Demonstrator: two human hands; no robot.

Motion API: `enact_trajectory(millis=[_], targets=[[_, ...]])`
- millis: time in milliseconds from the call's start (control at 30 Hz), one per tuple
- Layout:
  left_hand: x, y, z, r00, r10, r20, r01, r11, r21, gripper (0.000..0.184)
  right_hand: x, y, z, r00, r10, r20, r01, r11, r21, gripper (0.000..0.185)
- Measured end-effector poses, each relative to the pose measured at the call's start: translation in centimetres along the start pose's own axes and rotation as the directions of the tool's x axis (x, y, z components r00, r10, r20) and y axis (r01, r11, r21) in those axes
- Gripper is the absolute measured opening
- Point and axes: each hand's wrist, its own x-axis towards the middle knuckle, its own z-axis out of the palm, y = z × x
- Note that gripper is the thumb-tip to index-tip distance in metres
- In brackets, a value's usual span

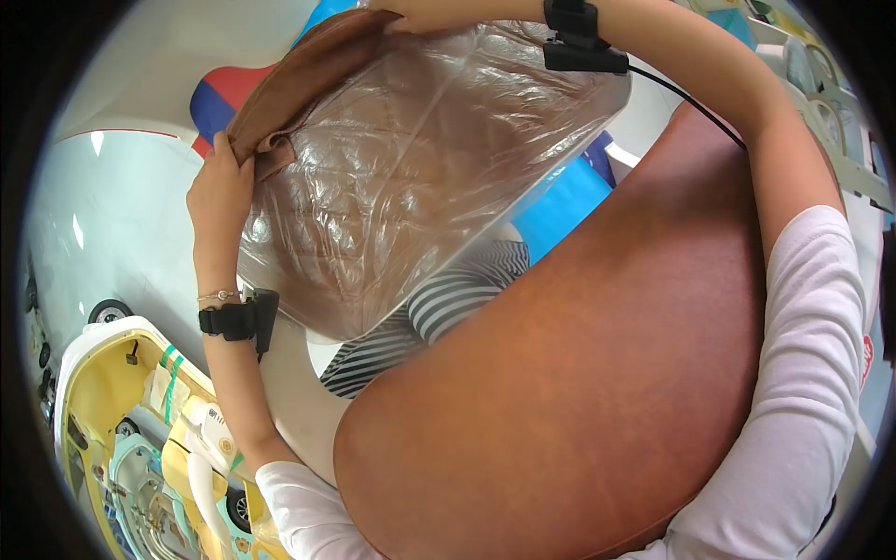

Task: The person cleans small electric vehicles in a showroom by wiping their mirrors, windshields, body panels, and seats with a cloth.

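Note:
A brown quilted piece [373, 168] under clear, wrinkled plastic film lies across the upper middle. Along its upper left edge runs a folded brown leather-like band [313, 79]. My left hand [222, 191] is closed on the lower end of this band, beside a small curled flap. At the top edge of the view, my right hand [401, 17] is at the band's upper end, its fingers mostly hidden. A large smooth brown panel [560, 373] fills the lower right, between my arms.
Black-and-white striped fabric [467, 294] shows between the two brown pieces. Blue material [565, 210] lies beyond it. A yellow and white toy-like vehicle body [103, 373] stands at lower left. Pale frames [826, 112] are at upper right, and a black cable [686, 98] runs from my right wrist strap.

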Motion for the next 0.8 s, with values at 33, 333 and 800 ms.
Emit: enact_trajectory(millis=[33,333,800], targets=[[-0.1,-0.2,0.2,0.999,0.048,-0.011,-0.047,0.999,0.018,0.051,-1.0,-2.5,-4.9,0.943,0.136,0.304,-0.211,0.950,0.229,0.050],[0.1,-0.2,-0.2,0.991,0.024,0.131,0.054,0.828,-0.559,0.074,-0.9,0.3,1.5,0.998,-0.065,-0.023,0.068,0.973,0.222,0.075],[1.0,-2.6,1.1,0.995,0.050,-0.091,-0.096,0.768,-0.633,0.047,-0.1,-0.2,3.5,0.972,0.110,-0.206,-0.057,0.967,0.247,0.042]])
